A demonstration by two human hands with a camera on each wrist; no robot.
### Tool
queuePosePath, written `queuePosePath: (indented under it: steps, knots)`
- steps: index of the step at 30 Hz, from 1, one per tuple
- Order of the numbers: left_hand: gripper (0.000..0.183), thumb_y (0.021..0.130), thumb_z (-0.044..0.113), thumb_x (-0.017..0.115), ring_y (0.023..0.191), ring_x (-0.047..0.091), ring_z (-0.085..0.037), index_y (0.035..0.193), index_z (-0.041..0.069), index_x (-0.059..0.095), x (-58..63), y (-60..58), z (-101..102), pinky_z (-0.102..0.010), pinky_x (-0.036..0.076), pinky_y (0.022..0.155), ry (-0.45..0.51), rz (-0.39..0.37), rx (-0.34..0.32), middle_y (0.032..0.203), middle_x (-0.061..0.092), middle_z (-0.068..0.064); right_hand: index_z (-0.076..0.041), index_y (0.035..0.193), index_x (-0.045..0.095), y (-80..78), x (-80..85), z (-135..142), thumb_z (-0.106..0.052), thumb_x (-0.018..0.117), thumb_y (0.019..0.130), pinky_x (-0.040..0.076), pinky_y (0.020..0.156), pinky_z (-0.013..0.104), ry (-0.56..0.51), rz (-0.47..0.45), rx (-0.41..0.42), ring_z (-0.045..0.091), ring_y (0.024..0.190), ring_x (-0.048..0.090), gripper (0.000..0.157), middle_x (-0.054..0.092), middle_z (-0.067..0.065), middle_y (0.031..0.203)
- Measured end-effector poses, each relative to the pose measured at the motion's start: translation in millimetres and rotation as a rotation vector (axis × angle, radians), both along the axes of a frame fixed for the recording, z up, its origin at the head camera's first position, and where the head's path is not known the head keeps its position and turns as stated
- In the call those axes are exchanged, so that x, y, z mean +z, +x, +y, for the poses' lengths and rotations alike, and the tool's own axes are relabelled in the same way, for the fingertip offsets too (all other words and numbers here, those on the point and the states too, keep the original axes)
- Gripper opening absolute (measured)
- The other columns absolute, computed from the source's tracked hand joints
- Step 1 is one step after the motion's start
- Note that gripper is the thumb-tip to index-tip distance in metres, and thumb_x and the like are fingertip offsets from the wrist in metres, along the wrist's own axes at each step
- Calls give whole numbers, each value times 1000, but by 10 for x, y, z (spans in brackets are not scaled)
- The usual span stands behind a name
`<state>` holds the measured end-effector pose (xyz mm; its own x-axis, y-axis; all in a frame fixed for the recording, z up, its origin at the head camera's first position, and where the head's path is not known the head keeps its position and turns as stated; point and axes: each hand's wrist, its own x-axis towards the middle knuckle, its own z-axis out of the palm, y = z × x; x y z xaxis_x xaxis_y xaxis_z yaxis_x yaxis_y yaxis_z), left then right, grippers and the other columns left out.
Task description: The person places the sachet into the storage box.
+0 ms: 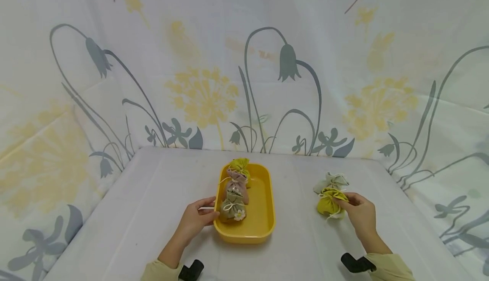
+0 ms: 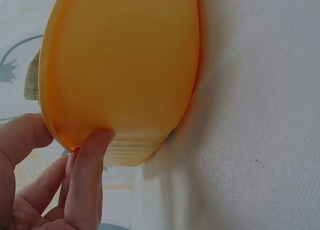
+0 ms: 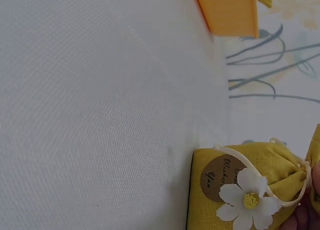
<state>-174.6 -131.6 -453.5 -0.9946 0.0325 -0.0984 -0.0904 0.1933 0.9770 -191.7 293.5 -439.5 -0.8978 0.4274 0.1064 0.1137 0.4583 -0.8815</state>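
Observation:
My left hand (image 1: 196, 216) pinches the left rim of a yellow plastic tray (image 1: 263, 226), thumb at the edge and fingers against the outer wall (image 2: 125, 74). Inside, along the tray's left side, stand a yellow-green drawstring pouch (image 1: 240, 166), a mauve pouch (image 1: 237, 181) and a grey-green pouch (image 1: 233, 209) with a white flower. At the right, my right hand (image 1: 361, 214) pinches the gathered neck of another yellow drawstring pouch (image 1: 329, 204). This pouch bears a white flower (image 3: 245, 200) and a round brown tag (image 3: 220, 177). Its base appears to touch the table.
Just behind the held pouch sits a pale grey-green pouch (image 1: 334, 181). White cloth covers the table (image 1: 153, 187), and a flower-printed curtain (image 1: 214, 60) hangs along its back and sides. Black wrist mounts (image 1: 357, 262) show at the sleeves.

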Motion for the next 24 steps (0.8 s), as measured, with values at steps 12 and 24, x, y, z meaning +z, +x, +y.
queuePosePath:
  steps: [12, 24]
  knots:
    - [49, 81, 10, 72, 93, 62, -24, 126, -3, 55, 3, 14, 3, -33, 57, 69, 2, 3, 11, 109, 58, -13, 4, 97, 68, 25, 130, -166, -20, 79, 75, 46, 62, 11, -125, 44, 10, -1, 72, 55, 35, 62, -16, 74]
    - [48, 82, 8, 71, 93, 63, -24, 126, -2, 55, 4, 15, -2, -33, 57, 69, 13, 10, 6, 109, 59, -13, 8, 101, 65, 44, 394, -405, -15, 76, 78, 50, 67, 12, -187, 87, 94, 1, 74, 58, 34, 62, -15, 77]
